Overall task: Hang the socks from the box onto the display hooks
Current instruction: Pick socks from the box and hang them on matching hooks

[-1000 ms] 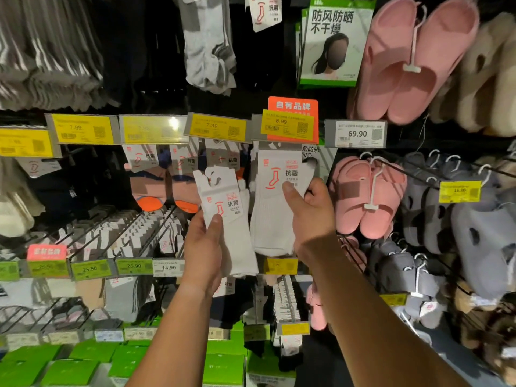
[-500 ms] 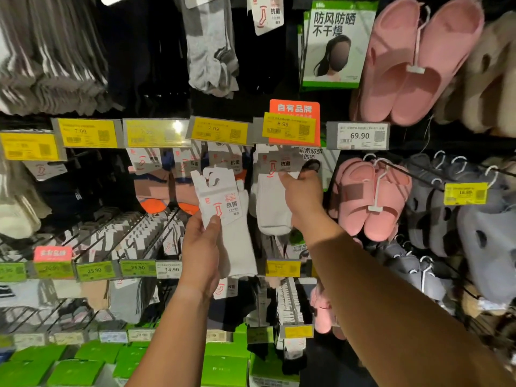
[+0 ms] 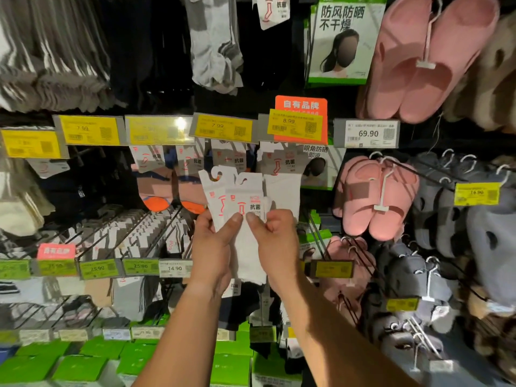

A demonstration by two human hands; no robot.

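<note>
A small stack of white sock packs [image 3: 237, 202] with white card headers and hook cut-outs is held upright in front of the rack. My left hand [image 3: 215, 244] grips the stack from the left, thumb across the front. My right hand [image 3: 275, 238] pinches the front pack at its right edge, thumb on the card. Behind them a white sock pack [image 3: 282, 180] hangs on the display hook under the 8.99 price tag [image 3: 294, 125]. The box is out of view.
Pink slippers [image 3: 374, 196] hang on hooks to the right, grey slippers [image 3: 446, 219] beyond them. Orange-toed socks [image 3: 167, 188] hang to the left. Rows of yellow and green price tags run across the rack. Green boxes [image 3: 83, 364] line the bottom shelf.
My right hand let go of the white pack on the 8.99 hook and came down left to the stack in my left hand. That pack stays hanging.
</note>
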